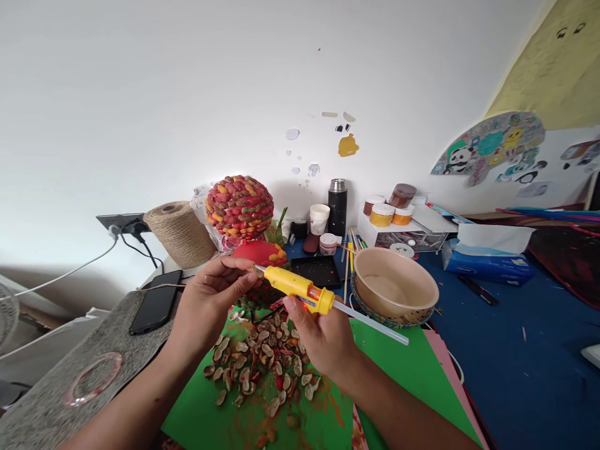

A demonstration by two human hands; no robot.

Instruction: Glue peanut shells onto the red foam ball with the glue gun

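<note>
My right hand [323,340] is closed round a yellow glue gun [300,289] with a clear glue stick [375,324] sticking out of its back end. The gun's nozzle points left at a small piece, apparently a nut shell [258,270], pinched in the fingertips of my left hand [210,297]. Both hands hover above a pile of painted nut shells [260,362] lying on a green sheet [398,369]. Behind the hands sit a red ball partly covered with shells [260,253] and a finished shell-covered ball [240,206].
A beige bowl [396,284] stands to the right, a black tray [319,272] behind the gun. A twine spool [180,234], phone [156,301], thermos [337,209], paint jars [389,209] and tissue box [487,259] line the back. A blue cloth [529,356] covers the right side.
</note>
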